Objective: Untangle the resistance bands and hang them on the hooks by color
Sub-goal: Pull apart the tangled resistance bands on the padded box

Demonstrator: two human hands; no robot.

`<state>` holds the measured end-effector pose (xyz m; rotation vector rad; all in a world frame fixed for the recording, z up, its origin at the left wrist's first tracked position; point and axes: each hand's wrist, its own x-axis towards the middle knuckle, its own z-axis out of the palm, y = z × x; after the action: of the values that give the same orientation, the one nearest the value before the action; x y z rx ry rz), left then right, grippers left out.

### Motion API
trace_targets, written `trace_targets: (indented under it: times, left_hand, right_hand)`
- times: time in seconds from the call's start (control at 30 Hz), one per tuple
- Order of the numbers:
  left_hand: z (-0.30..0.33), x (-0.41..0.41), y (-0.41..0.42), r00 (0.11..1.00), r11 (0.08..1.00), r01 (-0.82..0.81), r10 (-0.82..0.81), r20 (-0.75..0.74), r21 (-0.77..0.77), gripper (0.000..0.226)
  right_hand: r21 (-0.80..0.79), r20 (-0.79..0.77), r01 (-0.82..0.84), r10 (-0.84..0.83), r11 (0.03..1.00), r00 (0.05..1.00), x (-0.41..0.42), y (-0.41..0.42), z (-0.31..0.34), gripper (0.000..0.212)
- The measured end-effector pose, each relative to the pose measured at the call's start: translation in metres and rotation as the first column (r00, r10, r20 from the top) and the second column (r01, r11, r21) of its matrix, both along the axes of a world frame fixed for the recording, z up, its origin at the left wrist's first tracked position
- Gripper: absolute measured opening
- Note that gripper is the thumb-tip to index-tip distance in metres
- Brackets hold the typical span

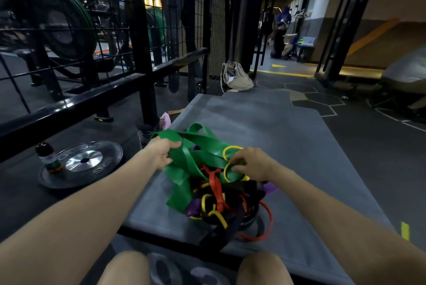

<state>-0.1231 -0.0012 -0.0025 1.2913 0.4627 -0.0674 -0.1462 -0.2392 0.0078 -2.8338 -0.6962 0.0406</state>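
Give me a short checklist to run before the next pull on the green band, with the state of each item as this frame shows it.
1. Left hand grips the wide green band: ok.
2. Right hand pinches a yellow band, steadying the pile: ok.
3. Green band free of the other bands: not ok; red band, yellow and black band strands cross over it.
4. Pile rests on the grey mat: ok.
5. Hooks for hanging in sight: cannot tell; none are plainly shown.
6. Weight plate and bottle lie apart from the pile: ok.
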Motion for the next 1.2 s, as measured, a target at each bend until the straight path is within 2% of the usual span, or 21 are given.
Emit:
trace_targets:
  times: [0.1,0.13,0.23,0.43,0.57,0.7,0.77,0.83,0.87,0.9,1.0,1.1,1.2]
  left_hand:
    - [-0.010,-0.009,-0.002,0.999,0.998,-0.046,0.045,-0.007,-0.051,0.017]
    - [-0.010,-0.011,-0.002,0.999,0.997,-0.050,0.050,-0.004,-0.065,0.018]
    - [-0.006,-0.016,-0.001,0.998,0.994,-0.052,0.054,0.014,-0.096,0.019]
    - [-0.006,-0.035,0.002,0.999,0.988,-0.025,0.028,0.017,-0.151,0.020]
    - [-0.009,-0.045,0.009,1.000,0.988,-0.012,0.013,0.005,-0.151,0.020]
    - [-0.012,-0.048,0.017,1.000,0.992,-0.016,0.019,0.023,-0.124,0.023]
    - [-0.012,-0.050,0.016,0.997,0.994,-0.018,0.026,0.068,-0.106,0.026]
    - [-0.010,-0.054,0.013,0.994,0.997,0.002,0.007,0.112,-0.082,0.028]
    - [-0.009,-0.055,0.011,0.991,0.998,0.019,-0.011,0.132,-0.062,0.028]
    - [-0.009,-0.056,0.009,0.989,0.998,0.036,-0.029,0.148,-0.045,0.028]
    - [-0.008,-0.053,0.007,0.983,0.998,0.060,-0.053,0.177,-0.034,0.042]
    - [-0.006,-0.052,0.010,0.980,0.999,0.046,-0.047,0.193,0.007,0.046]
    - [-0.005,-0.047,0.016,0.980,0.998,0.018,-0.028,0.196,0.054,0.044]
  right_hand:
    - [0.151,-0.070,-0.041,0.052,0.988,0.996,-0.011,0.012,-0.004,0.021]
    - [0.165,-0.095,-0.052,0.069,0.985,0.993,-0.015,0.017,-0.006,0.019]
    - [0.080,-0.111,-0.037,0.045,0.996,0.993,-0.021,0.029,-0.019,0.023]
    - [-0.101,-0.031,0.206,-0.210,0.973,0.977,-0.029,0.048,-0.035,0.053]
    - [-0.145,0.023,0.297,-0.297,0.944,0.955,-0.039,0.056,-0.036,0.049]
    - [0.110,-0.178,0.369,-0.347,0.923,0.921,-0.037,0.055,-0.004,0.026]
    - [0.291,-0.362,0.421,-0.309,0.859,0.880,-0.033,0.051,0.014,0.024]
    - [0.517,-0.567,0.539,-0.206,0.665,0.798,-0.029,0.044,0.025,0.018]
    - [0.564,-0.639,0.614,-0.179,0.552,0.748,-0.027,0.039,0.029,0.017]
    - [0.573,-0.687,0.656,-0.148,0.492,0.711,-0.025,0.034,0.031,0.017]
    - [0.575,-0.747,0.703,-0.082,0.418,0.659,-0.018,0.023,0.035,0.024]
    - [0.573,-0.805,0.752,0.050,0.326,0.591,-0.014,0.015,0.040,0.024]
    - [0.616,-0.778,0.718,0.103,0.324,0.620,-0.014,0.011,0.038,0.021]
